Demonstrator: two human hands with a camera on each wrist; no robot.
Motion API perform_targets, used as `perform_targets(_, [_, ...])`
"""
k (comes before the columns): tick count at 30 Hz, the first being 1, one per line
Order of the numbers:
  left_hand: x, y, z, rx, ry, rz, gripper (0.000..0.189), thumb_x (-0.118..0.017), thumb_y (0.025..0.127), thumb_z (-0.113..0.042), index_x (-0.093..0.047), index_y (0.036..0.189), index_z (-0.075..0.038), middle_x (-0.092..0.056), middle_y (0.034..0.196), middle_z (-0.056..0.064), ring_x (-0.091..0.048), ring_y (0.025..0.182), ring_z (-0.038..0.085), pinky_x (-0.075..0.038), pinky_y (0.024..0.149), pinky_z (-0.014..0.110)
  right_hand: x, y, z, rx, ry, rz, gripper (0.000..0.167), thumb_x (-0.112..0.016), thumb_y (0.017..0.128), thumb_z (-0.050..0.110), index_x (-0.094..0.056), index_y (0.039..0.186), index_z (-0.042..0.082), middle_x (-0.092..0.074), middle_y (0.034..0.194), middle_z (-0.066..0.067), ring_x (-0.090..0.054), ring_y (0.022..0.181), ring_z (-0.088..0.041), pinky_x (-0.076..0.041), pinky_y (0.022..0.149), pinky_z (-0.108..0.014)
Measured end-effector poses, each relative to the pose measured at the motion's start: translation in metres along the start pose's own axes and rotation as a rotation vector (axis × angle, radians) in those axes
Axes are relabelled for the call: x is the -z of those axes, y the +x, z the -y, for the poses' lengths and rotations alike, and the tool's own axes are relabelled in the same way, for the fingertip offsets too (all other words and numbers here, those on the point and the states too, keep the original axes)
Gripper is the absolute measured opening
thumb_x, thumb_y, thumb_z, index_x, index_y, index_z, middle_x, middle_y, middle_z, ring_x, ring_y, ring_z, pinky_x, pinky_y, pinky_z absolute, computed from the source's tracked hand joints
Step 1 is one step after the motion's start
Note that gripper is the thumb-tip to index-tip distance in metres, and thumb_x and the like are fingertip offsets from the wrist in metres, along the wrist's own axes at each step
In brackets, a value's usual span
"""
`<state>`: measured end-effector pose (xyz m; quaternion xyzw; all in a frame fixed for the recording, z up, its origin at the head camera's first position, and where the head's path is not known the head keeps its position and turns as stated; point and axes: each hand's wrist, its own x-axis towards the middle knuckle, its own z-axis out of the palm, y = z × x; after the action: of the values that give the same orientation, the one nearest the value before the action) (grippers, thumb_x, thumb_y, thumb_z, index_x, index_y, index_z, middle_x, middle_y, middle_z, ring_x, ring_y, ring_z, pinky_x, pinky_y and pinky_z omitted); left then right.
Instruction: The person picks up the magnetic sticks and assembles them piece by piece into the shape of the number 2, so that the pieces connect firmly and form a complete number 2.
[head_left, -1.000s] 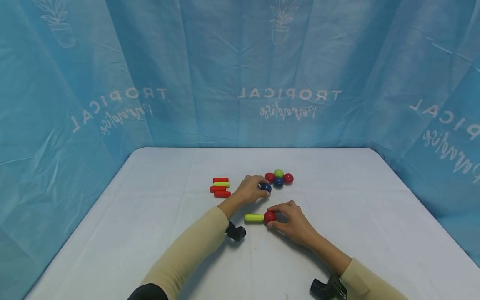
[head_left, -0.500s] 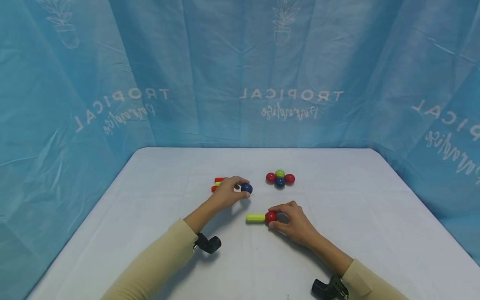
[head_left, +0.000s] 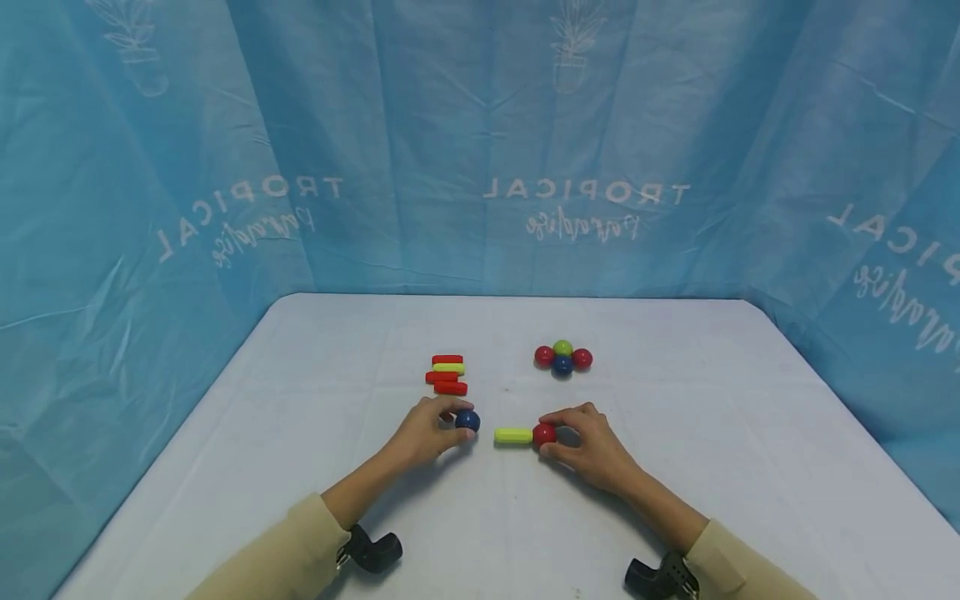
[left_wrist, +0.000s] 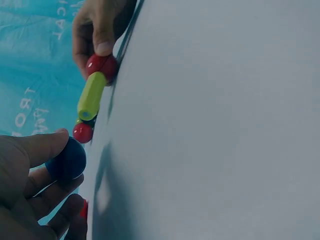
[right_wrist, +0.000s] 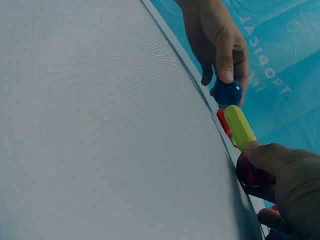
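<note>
Between thumb and fingers my left hand (head_left: pixel 425 429) pinches a blue ball (head_left: pixel 468 421), which in the left wrist view looks raised above the cloth. Facing it, my right hand (head_left: pixel 588 446) grips a red ball (head_left: pixel 543 434). A yellow-green rod (head_left: pixel 513 436) is joined to that red ball and points left toward the blue ball; a gap separates the rod's free end from the blue ball. In the right wrist view the rod (right_wrist: pixel 240 128) sticks out past my thumb, with the blue ball (right_wrist: pixel 228 93) just beyond its end.
Several short rods, red ones (head_left: pixel 450 388) and a yellow-green one (head_left: pixel 448 367), lie stacked side by side behind my left hand. A cluster of balls, with a blue one (head_left: pixel 562 365) in front, sits farther back to the right. A white cloth (head_left: pixel 660 375) covers the table.
My left hand has carried the blue ball leftward from the ball cluster, then toward me, near the rod's free end. My right hand has stayed in place, holding the red ball.
</note>
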<state>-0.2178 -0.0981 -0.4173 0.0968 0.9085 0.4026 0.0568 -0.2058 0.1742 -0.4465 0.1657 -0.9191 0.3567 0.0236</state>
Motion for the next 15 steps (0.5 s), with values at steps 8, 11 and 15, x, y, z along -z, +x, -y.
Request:
perform_targets(8, [-0.01,-0.008,0.006,-0.039,0.039,0.011,0.038,-0.075,0.078,-0.019,-0.066,0.115,-0.016,-0.058,0.098,0.0,-0.047,0.093,0.016,-0.042,0.074,0.026,-0.001,0.0,-0.002,-0.018,0.002,0.008,0.042,-0.077,0.076,0.03,-0.065,0.116,0.027,-0.057,0.108,0.005,-0.046,0.101,-0.015,-0.04,0.081,-0.032])
perform_targets(11, [-0.011,-0.009,0.006,-0.045,0.039,0.005,0.038,-0.075,0.078,-0.019,-0.066,0.115,-0.015,-0.057,0.096,0.001,-0.046,0.092,0.017,-0.04,0.072,0.026,-0.001,-0.001,-0.001,-0.015,-0.001,0.005,0.041,-0.077,0.076,0.03,-0.065,0.116,0.027,-0.057,0.108,0.005,-0.046,0.101,-0.015,-0.04,0.081,-0.033])
perform_targets(15, [-0.012,-0.009,0.004,-0.046,0.036,0.005,0.039,-0.075,0.078,-0.019,-0.065,0.116,-0.016,-0.056,0.097,0.001,-0.045,0.093,0.017,-0.04,0.072,0.026,0.0,-0.001,0.0,-0.022,-0.003,0.005,0.041,-0.077,0.076,0.029,-0.065,0.116,0.026,-0.057,0.108,0.004,-0.046,0.102,-0.016,-0.041,0.081,-0.033])
